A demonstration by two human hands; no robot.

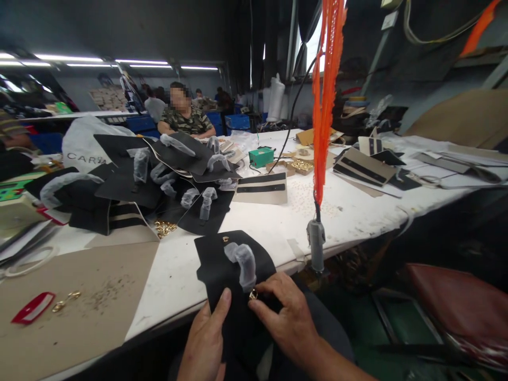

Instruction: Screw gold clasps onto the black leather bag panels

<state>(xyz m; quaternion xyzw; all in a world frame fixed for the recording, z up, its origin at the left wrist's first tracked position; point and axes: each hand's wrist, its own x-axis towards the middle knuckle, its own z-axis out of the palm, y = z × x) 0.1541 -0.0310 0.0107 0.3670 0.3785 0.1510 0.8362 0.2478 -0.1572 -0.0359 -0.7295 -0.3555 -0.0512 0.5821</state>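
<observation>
A black leather panel [214, 264] leans over the table's front edge, with a plastic-wrapped handle [246, 262] on its face and a small gold fitting [226, 239] near its top. My left hand [208, 333] grips the panel's lower left edge, thumb on the front and fingers behind. Between thumb and forefinger, my right hand [288, 309] pinches a gold metal ring [253, 294] against the panel, just below the wrapped handle's lower end.
Black panels with wrapped handles [151, 180] are heaped at the left, beside gold hardware [164, 228]. A red-and-white tag [35, 308] lies on brown board. Orange strands [327, 95] hang above a grey connector [316, 246]. A person [186, 119] sits across the table; a red stool [460, 307] stands right.
</observation>
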